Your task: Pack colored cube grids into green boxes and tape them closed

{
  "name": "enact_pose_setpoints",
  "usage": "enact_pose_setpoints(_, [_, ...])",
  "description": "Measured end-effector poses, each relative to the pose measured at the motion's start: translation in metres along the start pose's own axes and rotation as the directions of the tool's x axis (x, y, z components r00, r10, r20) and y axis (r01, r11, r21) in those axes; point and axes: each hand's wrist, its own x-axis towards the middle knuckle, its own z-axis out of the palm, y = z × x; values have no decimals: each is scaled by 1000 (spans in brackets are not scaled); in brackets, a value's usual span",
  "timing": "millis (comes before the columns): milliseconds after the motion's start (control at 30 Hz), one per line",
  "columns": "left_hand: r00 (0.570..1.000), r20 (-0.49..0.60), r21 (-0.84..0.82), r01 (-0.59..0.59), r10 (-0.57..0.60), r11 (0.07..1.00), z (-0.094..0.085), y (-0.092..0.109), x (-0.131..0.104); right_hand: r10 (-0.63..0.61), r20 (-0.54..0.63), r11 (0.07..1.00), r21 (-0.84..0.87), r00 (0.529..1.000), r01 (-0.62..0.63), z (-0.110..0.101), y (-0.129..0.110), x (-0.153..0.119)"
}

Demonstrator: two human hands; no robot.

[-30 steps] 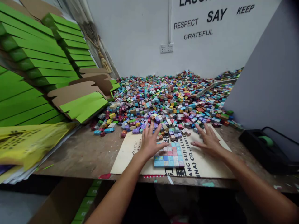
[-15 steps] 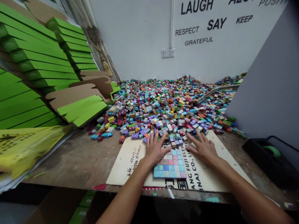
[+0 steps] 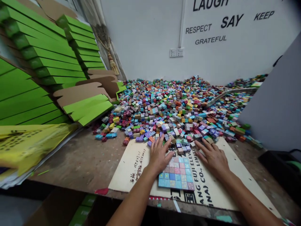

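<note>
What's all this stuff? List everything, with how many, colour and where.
Loose blocks: uncountable, multicoloured, heaped before wall
Block grid: one, mostly blue and pink, on board
Board: one, cream, on table
Table: one, brown, below
Cartons: many, green and brown, left
Wrapper: one, yellow, left
Curtain: one, greyish, behind cartons
Wall: one, white, back
Sockets: two, white, on wall
Lettering: black, on wall
Partition: one, grey, right
Left hand: one, bare, grid's left
Right hand: one, bare, grid's right

Mid-frame, the small blocks (image 3: 160,108) look smooth and paper-faced; lower centre, a flat, matt board (image 3: 128,169) on a scuffed, dull worktop (image 3: 80,160). Upper left, smooth card boxes (image 3: 57,53); lower left, glossy plastic sheet (image 3: 44,142).
</note>
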Motion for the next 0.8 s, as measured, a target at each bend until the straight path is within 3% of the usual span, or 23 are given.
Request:
enact_pose_setpoints(300, [998, 60, 7, 9, -9, 1000, -2, 4, 1, 9, -19, 1000, 17, 1000, -8, 0, 0, 2])
enact_pose_setpoints(500, [999, 35, -16, -26, 27, 1000, -6, 5, -3, 29, 5, 999, 35, 1000, -29, -5, -3, 1])
enact_pose_setpoints(800, [995, 95, 30, 17, -19, 999, 0, 2, 1, 34, 20, 999, 31, 999, -35, -7, -3, 1])
